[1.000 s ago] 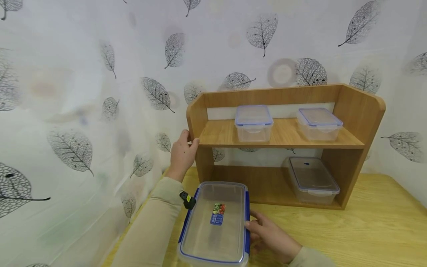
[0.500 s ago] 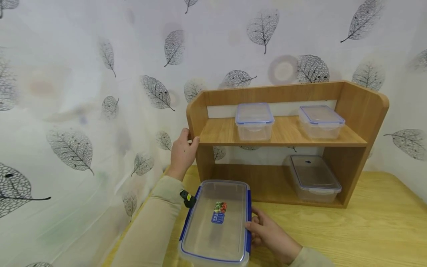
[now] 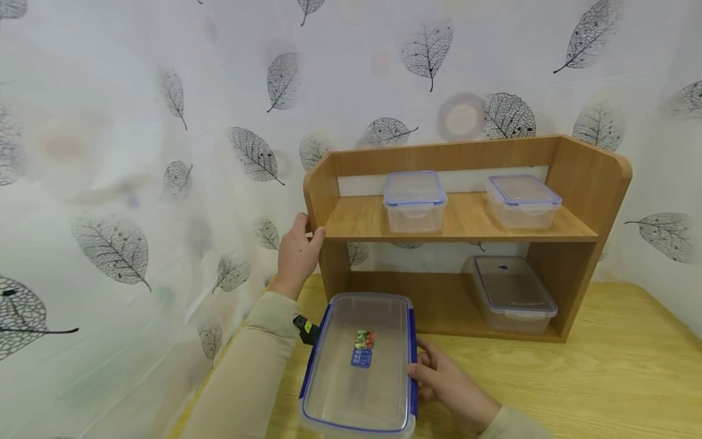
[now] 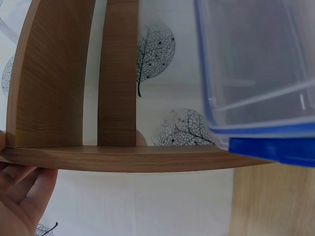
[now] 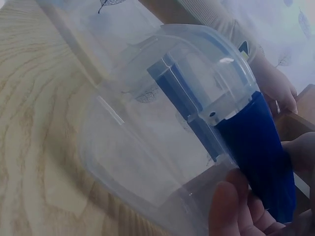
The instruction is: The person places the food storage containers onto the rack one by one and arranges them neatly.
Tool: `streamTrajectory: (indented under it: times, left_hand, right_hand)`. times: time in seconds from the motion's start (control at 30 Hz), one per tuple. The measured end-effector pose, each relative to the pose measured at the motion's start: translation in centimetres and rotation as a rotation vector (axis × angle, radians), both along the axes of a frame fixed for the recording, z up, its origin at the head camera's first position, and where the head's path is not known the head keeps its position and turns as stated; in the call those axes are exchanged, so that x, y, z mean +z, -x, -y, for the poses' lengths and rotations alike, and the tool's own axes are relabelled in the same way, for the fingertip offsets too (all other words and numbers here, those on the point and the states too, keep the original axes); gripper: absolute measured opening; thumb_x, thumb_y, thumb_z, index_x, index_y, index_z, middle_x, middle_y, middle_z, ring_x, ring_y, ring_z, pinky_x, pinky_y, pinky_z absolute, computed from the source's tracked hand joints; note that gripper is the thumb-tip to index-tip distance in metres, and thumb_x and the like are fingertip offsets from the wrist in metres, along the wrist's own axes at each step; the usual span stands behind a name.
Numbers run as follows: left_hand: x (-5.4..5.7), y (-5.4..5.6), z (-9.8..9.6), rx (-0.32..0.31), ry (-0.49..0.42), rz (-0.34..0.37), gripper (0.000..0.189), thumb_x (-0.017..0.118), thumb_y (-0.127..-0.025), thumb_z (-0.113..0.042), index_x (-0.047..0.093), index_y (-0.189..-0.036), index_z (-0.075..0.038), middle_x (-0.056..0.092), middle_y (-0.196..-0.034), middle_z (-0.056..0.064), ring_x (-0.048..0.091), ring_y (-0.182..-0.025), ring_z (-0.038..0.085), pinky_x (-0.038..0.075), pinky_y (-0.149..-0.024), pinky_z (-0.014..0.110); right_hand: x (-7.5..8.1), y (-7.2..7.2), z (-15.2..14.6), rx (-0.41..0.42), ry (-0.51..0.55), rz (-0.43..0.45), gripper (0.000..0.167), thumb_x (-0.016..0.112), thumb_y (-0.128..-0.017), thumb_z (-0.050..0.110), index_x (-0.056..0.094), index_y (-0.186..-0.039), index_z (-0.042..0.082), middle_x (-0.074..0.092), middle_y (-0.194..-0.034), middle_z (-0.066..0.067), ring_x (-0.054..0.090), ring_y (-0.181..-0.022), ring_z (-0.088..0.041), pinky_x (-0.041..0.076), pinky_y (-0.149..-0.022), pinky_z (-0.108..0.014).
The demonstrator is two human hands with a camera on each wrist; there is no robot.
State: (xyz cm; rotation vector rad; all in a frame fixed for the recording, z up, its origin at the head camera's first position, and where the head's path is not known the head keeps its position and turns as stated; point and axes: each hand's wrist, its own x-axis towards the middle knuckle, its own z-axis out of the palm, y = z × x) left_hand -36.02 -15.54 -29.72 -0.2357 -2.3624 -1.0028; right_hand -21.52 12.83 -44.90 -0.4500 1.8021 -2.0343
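My left hand [image 3: 298, 253] grips the left side panel of a two-tier wooden shelf [image 3: 460, 239]. In the left wrist view, its fingers [image 4: 37, 189] curl round the panel's edge. My right hand [image 3: 452, 387] holds a large clear lidded food container [image 3: 356, 390] by its right side, thumb at the blue latch and fingers lower down. From the right wrist view, that blue latch [image 5: 258, 152] lies between thumb and fingers, and the container is tilted above the table. A small fruit-and-vegetable label [image 3: 363, 349] sits on the lid. The container's far end stands before the shelf's lower left compartment.
Two smaller clear containers, a left one [image 3: 415, 201] and a right one [image 3: 523, 201], stand on the upper tier. Another large container [image 3: 514, 296] occupies the right of the lower tier. The yellow wood-grain table [image 3: 620, 360] extends right; a leaf-patterned wall covering [image 3: 137, 183] lies close on the left.
My right hand and the large container have shifted slightly right and a little forward, toward the shelf. My left hand keeps its grip on the side panel.
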Motion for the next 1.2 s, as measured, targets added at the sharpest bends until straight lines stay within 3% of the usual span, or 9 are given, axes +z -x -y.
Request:
streamTrajectory:
  times: [0.97,1.07,1.2]
  left_hand:
    - [0.0,-0.1,-0.1,0.004,-0.010,0.002,0.028,0.055,-0.104,-0.033,0.053,-0.122,-0.012,0.067,-0.123,0.015,0.068,-0.110,0.034,0.059,-0.087,0.047]
    - [0.0,-0.1,-0.1,0.005,-0.010,0.002,0.028,0.055,-0.104,-0.033,0.053,-0.122,-0.012,0.067,-0.124,0.015,0.068,-0.111,0.033,0.059,-0.087,0.047]
    - [-0.1,-0.1,-0.1,0.005,-0.013,-0.003,0.029,0.055,-0.104,-0.034,0.054,-0.122,-0.012,0.067,-0.124,0.015,0.068,-0.110,0.033,0.059,-0.087,0.047]
  right_hand:
    - [0.1,1.9,-1.9,-0.108,-0.082,-0.030,0.077,0.057,-0.103,0.020,0.007,-0.158,-0.002,0.055,-0.108,-0.016,0.065,-0.077,-0.024,0.061,-0.071,-0.038]
    - [0.3,1.6,-1.8,-0.163,-0.139,-0.063,0.076,0.059,-0.102,0.021,0.013,-0.158,-0.001,0.054,-0.111,-0.018,0.065,-0.081,-0.026,0.061,-0.071,-0.041]
    - [0.8,1.2,-1.9,-0.268,-0.324,-0.180,0.072,0.065,-0.100,0.029,0.027,-0.157,0.008,0.053,-0.123,-0.016,0.064,-0.095,-0.025,0.060,-0.075,-0.038]
